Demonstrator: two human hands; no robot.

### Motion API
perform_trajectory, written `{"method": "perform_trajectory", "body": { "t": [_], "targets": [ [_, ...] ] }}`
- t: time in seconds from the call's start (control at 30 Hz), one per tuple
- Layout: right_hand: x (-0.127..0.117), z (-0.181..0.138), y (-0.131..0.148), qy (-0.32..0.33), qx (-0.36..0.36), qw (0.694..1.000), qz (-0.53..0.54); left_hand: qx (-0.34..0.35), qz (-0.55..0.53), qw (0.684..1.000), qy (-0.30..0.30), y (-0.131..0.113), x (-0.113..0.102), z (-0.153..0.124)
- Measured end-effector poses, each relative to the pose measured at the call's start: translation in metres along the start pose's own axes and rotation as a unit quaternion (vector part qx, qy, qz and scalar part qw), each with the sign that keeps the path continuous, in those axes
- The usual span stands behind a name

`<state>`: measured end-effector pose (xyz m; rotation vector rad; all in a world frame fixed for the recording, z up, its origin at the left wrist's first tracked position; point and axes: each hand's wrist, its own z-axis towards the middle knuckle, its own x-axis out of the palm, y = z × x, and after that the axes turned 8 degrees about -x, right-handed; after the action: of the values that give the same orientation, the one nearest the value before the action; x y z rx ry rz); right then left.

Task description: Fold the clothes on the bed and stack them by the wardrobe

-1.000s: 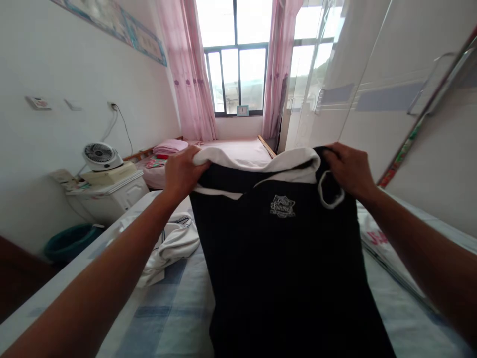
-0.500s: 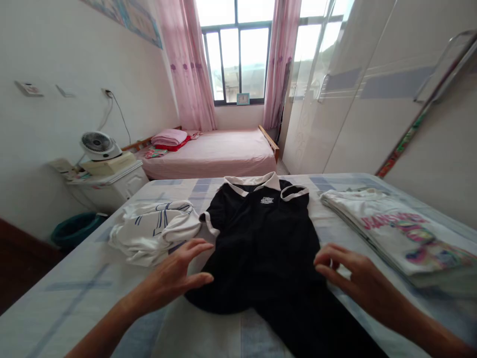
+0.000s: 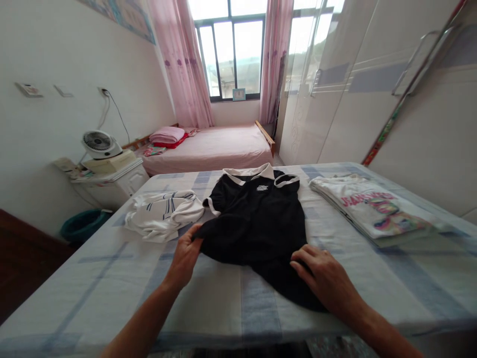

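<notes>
A black polo shirt [image 3: 257, 223] with a white collar and white sleeve edges lies front side up on the bed, its collar pointing away from me. My left hand [image 3: 187, 253] pinches the left corner of its hem and lifts that cloth slightly. On the shirt's lower right side, my right hand [image 3: 316, 268] has its fingers curled onto the fabric; the fingertips are partly hidden. Left of the shirt is a crumpled white garment [image 3: 164, 214] with dark blue stripes. A stack of folded shirts [image 3: 372, 209], the top one white with pink lettering, rests on the right.
All the clothes lie on a bed with a blue and white checked sheet [image 3: 223, 303]. Beyond stands a second bed with a pink cover [image 3: 219, 146]. A small fan [image 3: 100, 144] sits on the left cabinet, above a green bin [image 3: 84, 223]. White wardrobe doors [image 3: 354, 99] line the right.
My left hand has closed on the hem corner and raised it. The right hand has come down onto the shirt's side. The lower right cloth has shifted up from the near edge.
</notes>
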<state>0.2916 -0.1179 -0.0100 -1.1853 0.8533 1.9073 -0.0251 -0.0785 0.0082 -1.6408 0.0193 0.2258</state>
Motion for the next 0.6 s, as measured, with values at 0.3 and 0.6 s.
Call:
{"method": "perform_trajectory", "body": {
  "t": [0.3, 0.6],
  "targets": [
    [0.001, 0.033, 0.008, -0.057, -0.047, 0.995, -0.064, 0.003, -0.146, 0.989, -0.033, -0.014, 0.030, 0.001],
    [-0.044, 0.040, -0.053, -0.247, 0.155, 0.957, -0.007, 0.053, 0.054, 0.996, 0.048, -0.055, -0.005, -0.001]
  ]
}}
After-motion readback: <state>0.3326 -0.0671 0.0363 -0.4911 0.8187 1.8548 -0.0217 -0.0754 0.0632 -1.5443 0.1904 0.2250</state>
